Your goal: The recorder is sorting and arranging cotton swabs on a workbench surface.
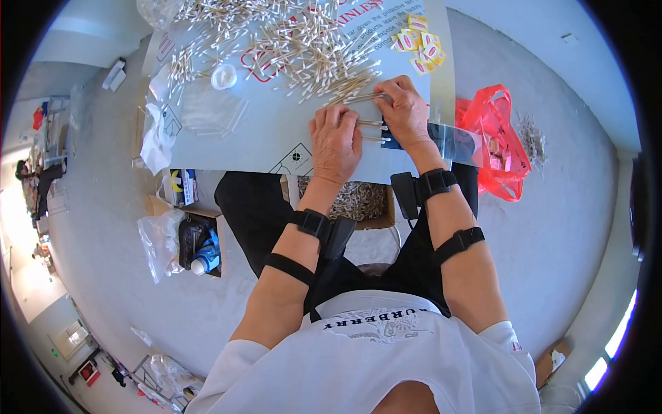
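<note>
Both of my hands are over the near part of the table, close together. My left hand [335, 143] is closed round a few cotton swabs [370, 123], whose white tips stick out to its right. With fingers bent, my right hand [405, 110] pinches more cotton swabs [363, 98] that point left toward the pile. A large loose pile of cotton swabs [303, 52] spreads over the far side of the table. Two or so swab tips [383, 139] lie just right of my left hand, near a dark patch on the tabletop.
Left on the table [269, 138] are clear plastic bags [210, 114], a round white container [224, 77] and a crumpled white sheet [157, 141]. Small yellow labels [420, 45] lie far right. A red bag [498, 138] hangs at the right edge. Below stands a box of swabs [358, 200].
</note>
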### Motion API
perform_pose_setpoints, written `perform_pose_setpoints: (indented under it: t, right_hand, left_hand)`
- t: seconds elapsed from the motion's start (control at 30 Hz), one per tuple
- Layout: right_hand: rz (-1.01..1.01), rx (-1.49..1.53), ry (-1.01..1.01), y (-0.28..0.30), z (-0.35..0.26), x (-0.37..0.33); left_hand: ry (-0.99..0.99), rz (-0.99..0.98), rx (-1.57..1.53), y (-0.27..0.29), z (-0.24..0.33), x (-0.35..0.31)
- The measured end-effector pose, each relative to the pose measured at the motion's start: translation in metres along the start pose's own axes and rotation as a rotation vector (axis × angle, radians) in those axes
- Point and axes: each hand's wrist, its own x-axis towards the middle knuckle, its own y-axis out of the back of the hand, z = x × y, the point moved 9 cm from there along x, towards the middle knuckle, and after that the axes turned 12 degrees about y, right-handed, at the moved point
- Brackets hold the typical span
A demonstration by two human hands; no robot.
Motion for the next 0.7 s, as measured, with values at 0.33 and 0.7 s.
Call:
perform_pose_setpoints:
  t: [0.33,0.7]
  right_hand:
    - [-0.149,0.128,-0.019,-0.012,-0.001,-0.009]
    - [0.003,-0.021,-0.007,0.004,0.022,0.021]
  left_hand:
    - [0.014,0.021,0.044,0.001,0.000,0.000]
    - [-0.018,-0.023,0.077,-0.004,0.004,-0.001]
